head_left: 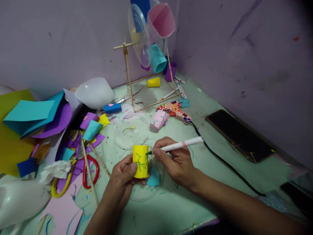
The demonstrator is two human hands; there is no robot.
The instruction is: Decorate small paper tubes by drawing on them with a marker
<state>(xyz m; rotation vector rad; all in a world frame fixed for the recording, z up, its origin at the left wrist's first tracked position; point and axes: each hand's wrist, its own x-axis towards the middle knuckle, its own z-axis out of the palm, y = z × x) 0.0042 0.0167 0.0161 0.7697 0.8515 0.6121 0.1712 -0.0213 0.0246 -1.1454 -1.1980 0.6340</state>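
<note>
My left hand [124, 174] is closed round the lower left side of a yellow paper cup [140, 168], which is held upright. Green leaf-like lines mark its front. Between the fingers and thumb of my right hand [171, 158] is a white marker [187, 143] with a pink band, its dark green tip at the cup's upper right edge. A light blue paper piece [154, 177] lies just below and right of the cup, over a clear round plastic lid.
Behind stands a stick frame [129, 78] carrying a clear disc and paper cups. A patterned glue gun [179, 114] with a black cord and a phone [238, 133] lie right. Scissors [97, 174], paper scraps and white plastic pieces crowd the left.
</note>
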